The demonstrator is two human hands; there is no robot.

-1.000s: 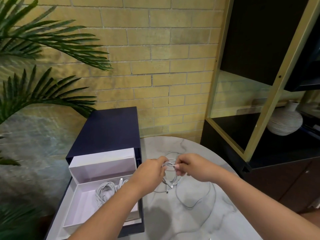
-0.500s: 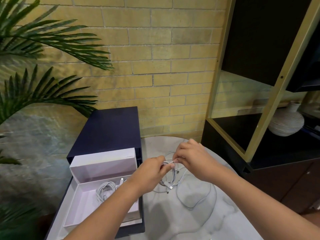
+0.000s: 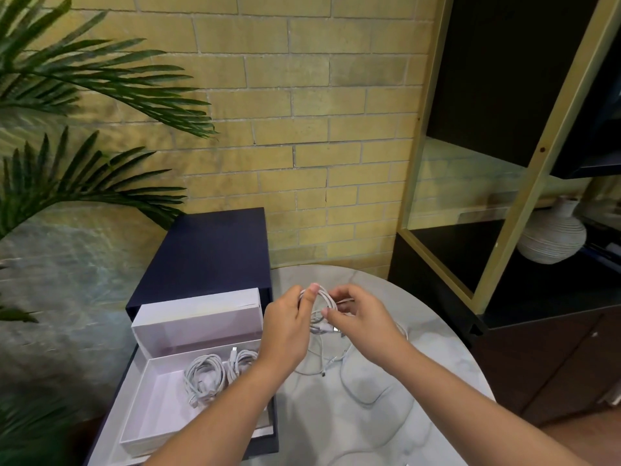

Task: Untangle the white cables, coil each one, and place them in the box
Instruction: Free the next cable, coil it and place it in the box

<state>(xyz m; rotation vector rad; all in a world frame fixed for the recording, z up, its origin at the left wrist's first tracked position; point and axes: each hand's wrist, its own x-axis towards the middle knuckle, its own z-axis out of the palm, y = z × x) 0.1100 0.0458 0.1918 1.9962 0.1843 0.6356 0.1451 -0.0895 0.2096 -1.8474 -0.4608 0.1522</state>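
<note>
**Marble table, brick wall behind: one cable loop held in both hands**

Setting: round white marble tabletop (image 3: 386, 432) in the lower centre of the frame, against a yellow brick wall (image 3: 302, 95). Palm fronds (image 3: 84, 79) fill the upper left. A dark shelf unit with a gold frame (image 3: 504, 163) stands at the right, with a ribbed white vase (image 3: 551, 237) on its shelf.

Box: navy box (image 3: 205, 250) at centre left, on the table's left edge. Its white inner tray (image 3: 161, 408) lies open in front of it at lower left, with the back flap upright. The visible faces are plain navy and plain white.

Cables in the tray: two coiled white cables, one bundle (image 3: 203, 375) near the tray's middle and a second (image 3: 242, 361) just beside it on the right, partly behind the left forearm.

Hands: both are raised above the table at frame centre.
- Left hand (image 3: 285, 327): fingers curled, thumb up, pinching the top left of a small white cable loop (image 3: 324, 297).
- Right hand (image 3: 363, 327): fingers curled, thumb and forefinger pinching the same loop on its right side. A connector end hangs just below the fingertips.

Loose cable (image 3: 363, 395): slack trails down from the held loop onto the marble. It lies in an open curve below and to the right of the hands, outside the tray.
</note>
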